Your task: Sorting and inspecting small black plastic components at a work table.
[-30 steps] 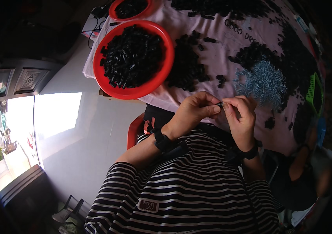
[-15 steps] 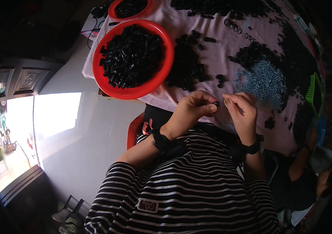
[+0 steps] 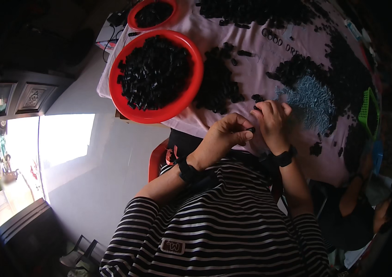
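1. Black part (image 3: 250, 129) sits pinched at the left hand's (image 3: 226, 136) fingertips, touching the right hand (image 3: 272, 121).
2. Right hand's fingers curl against the part; whether they grip it cannot be told.
3. Beyond the grip lie loose black pieces (image 3: 216, 85) and a blue-grey pile (image 3: 311, 99) on the cloth (image 3: 251, 69).
4. Farther left stands a red bowl (image 3: 196, 87) of black pieces.

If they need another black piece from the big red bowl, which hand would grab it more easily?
Probably the left hand. The red bowl sits on the person's left, nearer that hand, though its fingers already pinch a small black piece. The right hand lies farther away, beside the blue-grey pile, and would have to cross over.
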Action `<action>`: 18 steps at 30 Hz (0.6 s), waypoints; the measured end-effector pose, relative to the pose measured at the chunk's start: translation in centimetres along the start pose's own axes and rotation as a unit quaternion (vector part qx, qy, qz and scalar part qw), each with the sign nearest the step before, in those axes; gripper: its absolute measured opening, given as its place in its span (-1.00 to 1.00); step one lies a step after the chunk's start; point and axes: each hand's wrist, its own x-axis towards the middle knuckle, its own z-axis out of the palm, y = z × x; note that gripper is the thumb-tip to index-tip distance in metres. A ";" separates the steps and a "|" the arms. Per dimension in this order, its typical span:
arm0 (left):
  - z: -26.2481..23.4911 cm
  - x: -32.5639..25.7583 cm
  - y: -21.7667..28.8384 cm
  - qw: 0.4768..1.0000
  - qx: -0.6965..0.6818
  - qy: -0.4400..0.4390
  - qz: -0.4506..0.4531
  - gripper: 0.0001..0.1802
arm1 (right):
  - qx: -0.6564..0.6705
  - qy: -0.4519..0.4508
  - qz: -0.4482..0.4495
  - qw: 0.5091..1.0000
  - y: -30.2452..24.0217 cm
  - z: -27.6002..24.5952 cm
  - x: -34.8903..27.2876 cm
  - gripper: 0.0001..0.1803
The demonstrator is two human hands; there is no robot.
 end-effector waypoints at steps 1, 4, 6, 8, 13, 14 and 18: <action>0.0 0.0 -0.1 1.000 0.001 -0.002 0.002 -0.82 | -0.002 0.002 -0.001 1.000 0.0 0.0 -0.1 -0.80; -0.5 0.0 -0.5 1.000 -0.014 -0.015 0.004 -0.78 | 0.017 -0.027 -0.002 0.999 -0.1 -0.3 0.1 -0.83; -0.3 -0.1 -0.2 1.000 -0.005 -0.005 -0.016 -0.77 | 0.006 -0.018 -0.005 1.000 -0.2 -0.2 0.1 -0.84; -0.6 -0.2 -0.2 0.999 0.000 -0.001 -0.036 -0.72 | -0.009 -0.007 -0.010 1.000 -0.2 0.1 0.0 -0.85; -0.6 -0.4 0.1 0.999 -0.008 0.001 -0.032 -0.74 | -0.007 0.031 -0.006 0.999 -0.5 -0.8 -0.5 -0.83; -0.5 -0.4 0.3 0.999 -0.010 0.006 -0.030 -0.75 | -0.003 0.049 -0.007 0.999 -0.6 -1.3 -0.4 -0.81; -0.4 -0.2 0.4 0.999 -0.045 0.006 -0.026 -0.77 | 0.058 0.092 0.002 0.994 -1.8 -3.6 0.1 -0.81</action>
